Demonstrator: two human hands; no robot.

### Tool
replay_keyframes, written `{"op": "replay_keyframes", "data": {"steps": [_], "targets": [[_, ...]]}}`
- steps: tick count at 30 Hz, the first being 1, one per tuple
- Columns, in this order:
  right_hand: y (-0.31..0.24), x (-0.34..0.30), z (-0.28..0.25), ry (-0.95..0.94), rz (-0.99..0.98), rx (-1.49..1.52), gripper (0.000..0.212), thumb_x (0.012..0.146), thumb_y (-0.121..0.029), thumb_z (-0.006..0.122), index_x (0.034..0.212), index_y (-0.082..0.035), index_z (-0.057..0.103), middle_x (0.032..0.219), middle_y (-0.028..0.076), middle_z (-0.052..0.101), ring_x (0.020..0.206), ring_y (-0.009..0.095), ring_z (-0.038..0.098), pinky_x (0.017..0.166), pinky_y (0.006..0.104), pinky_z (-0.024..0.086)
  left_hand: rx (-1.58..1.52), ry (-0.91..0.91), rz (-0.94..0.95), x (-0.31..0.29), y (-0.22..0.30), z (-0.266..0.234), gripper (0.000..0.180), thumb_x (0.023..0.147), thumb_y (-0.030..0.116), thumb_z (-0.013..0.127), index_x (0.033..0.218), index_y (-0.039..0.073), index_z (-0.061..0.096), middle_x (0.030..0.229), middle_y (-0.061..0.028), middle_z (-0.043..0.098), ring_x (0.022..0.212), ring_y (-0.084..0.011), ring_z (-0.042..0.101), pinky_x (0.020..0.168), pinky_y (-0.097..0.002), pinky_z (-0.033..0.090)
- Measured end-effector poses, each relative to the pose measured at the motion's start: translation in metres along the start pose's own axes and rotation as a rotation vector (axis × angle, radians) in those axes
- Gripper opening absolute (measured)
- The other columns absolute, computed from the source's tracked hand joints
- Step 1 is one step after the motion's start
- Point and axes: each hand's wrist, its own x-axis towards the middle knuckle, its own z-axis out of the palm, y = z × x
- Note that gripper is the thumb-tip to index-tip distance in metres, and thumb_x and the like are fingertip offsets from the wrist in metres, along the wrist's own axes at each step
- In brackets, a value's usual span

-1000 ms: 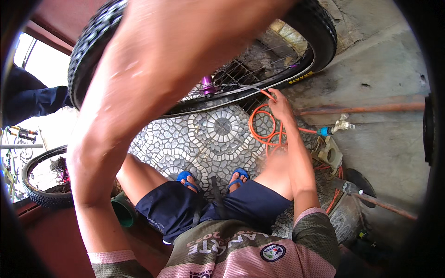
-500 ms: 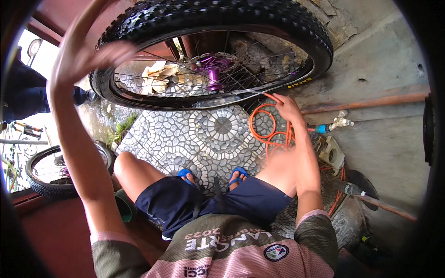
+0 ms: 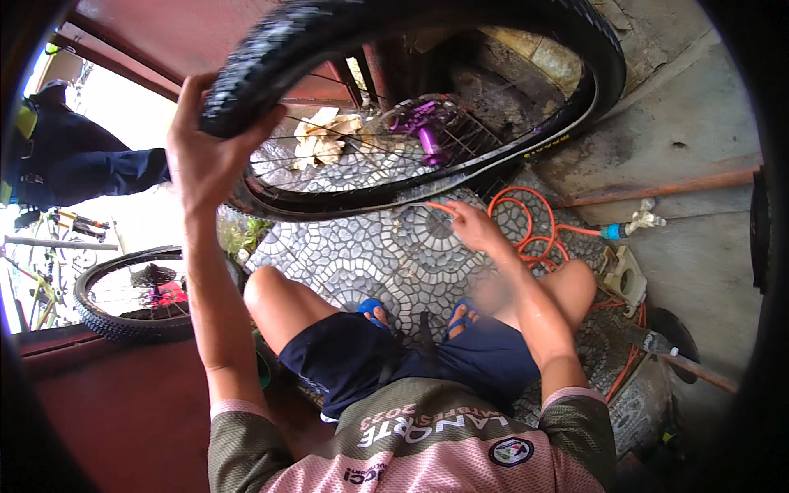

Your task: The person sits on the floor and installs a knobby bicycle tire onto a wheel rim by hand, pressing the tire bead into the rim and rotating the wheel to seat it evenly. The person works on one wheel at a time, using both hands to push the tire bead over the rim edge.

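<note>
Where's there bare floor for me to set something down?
There's bare stone floor between the near wheel and the blue sandals, left of your right hand. It's crowded on the right with the orange hose, tap and beige fitting, and far left around the second wheel.

Glossy metal hub (image 3: 431, 146); rough rubber tyre (image 3: 279, 51).
</note>
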Motion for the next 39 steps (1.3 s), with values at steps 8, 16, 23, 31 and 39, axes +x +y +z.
{"op": "replay_keyframes", "data": {"steps": [8,16,23,31,39], "targets": [[-0.163,0.035,0.135,-0.215,-0.164,0.664,0.044,0.106,-0.022,0.062,0.145,-0.003,0.057,0.093,0.007,0.072,0.074,0.011,0.065,0.067,0.0283,0.054,0.018,0.126,0.234,-0.046,-0.070,-0.013,0.114,0.059,0.046,0.102,0.149,0.004,0.046,0.141,-0.0186,0.058,0.131,-0.0330,0.058,0.110,-0.0492,0.049],[-0.232,0.059,0.183,0.032,-0.441,0.614,0.034,0.107,-0.024,0.059,0.136,-0.006,0.065,0.117,0.020,0.075,0.099,0.037,0.075,0.080,0.0418,0.059,0.139,-0.066,-0.208,-0.122,-0.157,0.013,0.090,0.084,0.014,0.073,0.158,-0.004,0.025,0.144,-0.0295,0.049,0.136,-0.0434,0.049,0.116,-0.0502,0.037],[-0.153,0.088,0.225,-0.064,0.066,0.183,0.027,0.104,-0.030,0.057,0.116,-0.012,0.073,0.090,0.018,0.075,0.084,0.040,0.073,0.072,0.0516,0.057,0.258,-0.497,-0.216,-0.099,-0.151,-0.032,0.113,0.081,0.011,0.071,0.159,-0.015,-0.006,0.152,-0.0351,0.047,0.144,-0.0479,0.044,0.121,-0.0470,0.034],[-0.290,0.084,0.219,0.168,-0.345,0.743,0.026,0.104,-0.030,0.062,0.117,-0.008,0.064,0.085,0.020,0.070,0.082,0.042,0.072,0.070,0.0487,0.054,0.293,-0.572,-0.127,-0.071,-0.159,-0.033,0.114,0.077,0.019,0.076,0.157,-0.013,0.002,0.149,-0.0395,0.044,0.141,-0.0500,0.047,0.117,-0.0458,0.041],[-0.263,0.100,0.233,0.234,-0.369,0.548,0.020,0.103,-0.025,0.060,0.112,-0.007,0.063,0.091,0.020,0.072,0.084,0.042,0.072,0.074,0.0484,0.057,0.355,-0.560,-0.022,-0.072,-0.168,-0.026,0.098,0.079,0.021,0.076,0.154,-0.012,0.020,0.151,-0.0377,0.042,0.142,-0.0502,0.042,0.119,-0.0469,0.037]]}}
